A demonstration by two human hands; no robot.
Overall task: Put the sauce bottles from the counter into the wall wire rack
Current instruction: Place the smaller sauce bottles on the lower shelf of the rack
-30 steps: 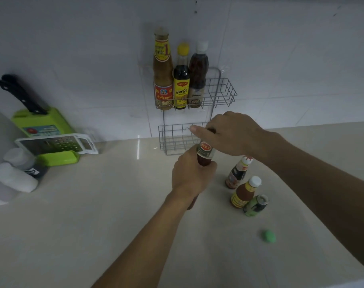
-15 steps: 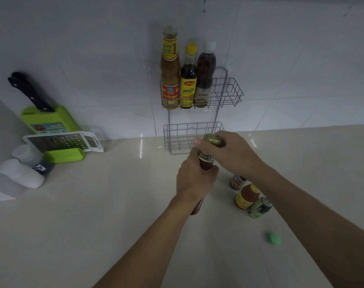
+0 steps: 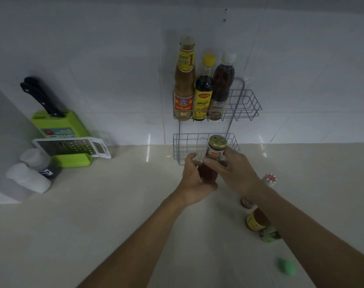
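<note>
Up on the far wall, the wire rack [image 3: 247, 104] already carries three sauce bottles in its upper basket: a tall one with a yellow and red label [image 3: 184, 84], a dark one with a yellow cap [image 3: 204, 94] and a brown one with a white cap [image 3: 221, 88], all upright and crowded to the left, with bare wire to their right. I see nothing in the lower basket [image 3: 183, 146]. Just in front of it I hold a fourth bottle with a gold cap [image 3: 215, 154] in both hands: my left hand [image 3: 194, 179] is wrapped around its dark body, and my right hand [image 3: 235, 173] pinches the neck just under the cap. It is upright, off the desk [image 3: 114, 225] and not yet inside either basket. On the near right, partly hidden behind my right forearm, more wait on the desk: one with a red and white cap [image 3: 270, 179], an amber one with a yellow label [image 3: 256, 221] and a small green one [image 3: 267, 235]. So I judge the job about half done.
</note>
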